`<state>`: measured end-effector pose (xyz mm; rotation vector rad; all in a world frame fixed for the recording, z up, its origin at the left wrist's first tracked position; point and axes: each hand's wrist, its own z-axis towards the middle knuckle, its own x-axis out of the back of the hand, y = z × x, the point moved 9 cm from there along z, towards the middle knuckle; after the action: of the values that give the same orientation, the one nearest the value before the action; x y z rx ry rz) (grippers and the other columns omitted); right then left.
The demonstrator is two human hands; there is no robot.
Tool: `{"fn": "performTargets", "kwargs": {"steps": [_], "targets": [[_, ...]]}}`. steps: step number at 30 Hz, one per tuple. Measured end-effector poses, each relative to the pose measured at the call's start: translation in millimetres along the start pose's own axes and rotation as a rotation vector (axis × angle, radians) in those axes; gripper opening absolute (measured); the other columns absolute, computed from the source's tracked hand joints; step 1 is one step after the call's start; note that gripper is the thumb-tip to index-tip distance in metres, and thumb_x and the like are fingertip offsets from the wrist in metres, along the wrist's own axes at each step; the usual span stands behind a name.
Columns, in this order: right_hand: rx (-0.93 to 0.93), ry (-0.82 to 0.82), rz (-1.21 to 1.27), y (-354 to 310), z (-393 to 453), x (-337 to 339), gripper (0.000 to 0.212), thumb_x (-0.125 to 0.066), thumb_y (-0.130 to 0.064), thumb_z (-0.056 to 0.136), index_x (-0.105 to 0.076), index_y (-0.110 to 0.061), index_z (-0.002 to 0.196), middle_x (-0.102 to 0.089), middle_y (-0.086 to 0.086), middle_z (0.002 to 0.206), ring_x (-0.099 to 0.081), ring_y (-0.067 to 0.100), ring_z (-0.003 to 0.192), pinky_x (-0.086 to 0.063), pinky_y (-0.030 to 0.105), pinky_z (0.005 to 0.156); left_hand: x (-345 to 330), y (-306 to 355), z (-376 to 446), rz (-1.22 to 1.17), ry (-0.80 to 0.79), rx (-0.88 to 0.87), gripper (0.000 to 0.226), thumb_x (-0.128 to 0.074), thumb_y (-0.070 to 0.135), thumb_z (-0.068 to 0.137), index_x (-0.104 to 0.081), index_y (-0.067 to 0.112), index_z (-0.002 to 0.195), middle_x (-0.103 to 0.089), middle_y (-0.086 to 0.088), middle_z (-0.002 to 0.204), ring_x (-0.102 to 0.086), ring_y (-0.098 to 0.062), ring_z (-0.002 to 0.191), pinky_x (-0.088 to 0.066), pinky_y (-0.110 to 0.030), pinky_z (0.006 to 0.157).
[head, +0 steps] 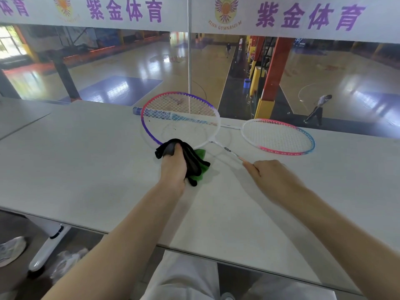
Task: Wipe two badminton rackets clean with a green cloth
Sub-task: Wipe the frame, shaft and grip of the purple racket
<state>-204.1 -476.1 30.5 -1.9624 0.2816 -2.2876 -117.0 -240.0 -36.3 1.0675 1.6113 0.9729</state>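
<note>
Hidden: my right hand (273, 177) covers the near racket (180, 120) handle; the far racket (279, 136) handle lies blurred behind strings. My left hand (174, 167) hides much of the cloth (198, 162).

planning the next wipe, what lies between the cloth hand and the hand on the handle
Head view: only bare grey tabletop separates the left hand, gripping the bunched green-and-black cloth, from the right hand.

Bench (86, 161): matt pale laminate, smooth, faint stone grain. Cloth (198, 164): soft fabric, dark outer face, green inner, crumpled. Left racket (151, 137): glossy painted frame, purple-pink-white, taut white string mesh. Right racket (279, 136) at 3 o'clock of it: same gloss, pink-blue-white. Gym floor (184, 68) below: polished, mirror-like glare.
</note>
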Motion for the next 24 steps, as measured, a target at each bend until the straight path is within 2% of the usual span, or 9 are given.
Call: {"fn": "performTargets", "kwargs": {"steps": [2, 5, 9, 12, 15, 17, 20, 24], "targets": [[0.007, -0.027, 0.005, -5, 0, -6, 0.058, -0.025, -0.052, 0.102, -0.049, -0.019, 0.062, -0.054, 0.0, 0.064, -0.055, 0.022, 0.065, -0.044, 0.037, 0.062, -9, 1, -3, -0.016, -0.009, -0.009, 0.046, -0.053, 0.053, 0.086, -0.055, 0.016, 0.114, -0.066, -0.002, 0.114, -0.063, -0.022, 0.106, -0.048, -0.041, 0.1], [0.007, -0.041, -0.012, -10, -1, -9, 0.058, -0.024, -0.052, 0.103, -0.051, -0.019, 0.064, -0.055, 0.001, 0.064, -0.055, 0.02, 0.063, -0.044, 0.036, 0.06, -19, 6, -7, -0.001, -0.006, -0.037, 0.029, -0.048, 0.042, 0.1, -0.051, 0.021, 0.119, -0.06, 0.001, 0.112, -0.058, -0.019, 0.105, -0.047, -0.033, 0.095], [-0.011, -0.055, 0.016, -14, 0, -7, 0.057, -0.024, -0.052, 0.102, -0.049, -0.02, 0.062, -0.055, 0.001, 0.065, -0.055, 0.02, 0.063, -0.042, 0.035, 0.057, -27, 3, -10, 0.05, -0.009, -0.024, 0.036, -0.05, 0.044, 0.098, -0.055, 0.015, 0.119, -0.064, 0.0, 0.108, -0.062, -0.018, 0.101, -0.05, -0.035, 0.094], [0.036, -0.05, 0.02, -30, 0, -5, 0.056, -0.024, -0.053, 0.103, -0.044, -0.021, 0.061, -0.053, 0.001, 0.064, -0.053, 0.022, 0.062, -0.039, 0.035, 0.055, -38, 0, -14, 0.139, -0.017, -0.056, 0.052, -0.054, 0.053, 0.09, -0.061, 0.009, 0.116, -0.068, -0.008, 0.111, -0.065, -0.026, 0.103, -0.051, -0.045, 0.096], [0.063, -0.028, 0.015, -41, 1, 1, 0.057, -0.023, -0.053, 0.103, -0.043, -0.02, 0.061, -0.052, 0.001, 0.064, -0.054, 0.025, 0.064, -0.041, 0.036, 0.059, -39, 3, -16, 0.145, 0.038, -0.106, 0.048, -0.054, 0.049, 0.091, -0.063, 0.008, 0.114, -0.07, -0.012, 0.108, -0.066, -0.03, 0.101, -0.052, -0.048, 0.094], [0.054, -0.026, 0.031, -40, 1, 5, 0.057, -0.024, -0.052, 0.103, -0.044, -0.019, 0.061, -0.052, 0.001, 0.064, -0.054, 0.024, 0.064, -0.04, 0.036, 0.058, -43, 3, -16, -0.031, -0.04, -0.08, 0.044, -0.057, 0.044, 0.092, -0.063, 0.006, 0.112, -0.071, -0.014, 0.104, -0.069, -0.031, 0.096, -0.056, -0.049, 0.088], [0.044, -0.054, 0.076, -39, 1, 7, 0.057, -0.027, -0.05, 0.103, -0.043, -0.016, 0.061, -0.05, 0.002, 0.063, -0.05, 0.02, 0.061, -0.037, 0.036, 0.058, -56, -2, -17, -0.264, -0.222, 0.041, 0.031, -0.054, 0.03, 0.1, -0.061, 0.003, 0.114, -0.07, -0.011, 0.093, -0.07, -0.024, 0.084, -0.057, -0.039, 0.074], [0.024, -0.159, 0.171, -38, 1, 5, 0.057, -0.028, -0.048, 0.104, -0.039, -0.011, 0.061, -0.044, 0.003, 0.062, -0.043, 0.015, 0.058, -0.031, 0.031, 0.055, -72, -4, -28, -0.485, -0.39, 0.228, 0.024, -0.051, 0.024, 0.1, -0.07, 0.01, 0.096, -0.074, -0.003, 0.086, -0.072, -0.013, 0.078, -0.056, -0.035, 0.077]]}}
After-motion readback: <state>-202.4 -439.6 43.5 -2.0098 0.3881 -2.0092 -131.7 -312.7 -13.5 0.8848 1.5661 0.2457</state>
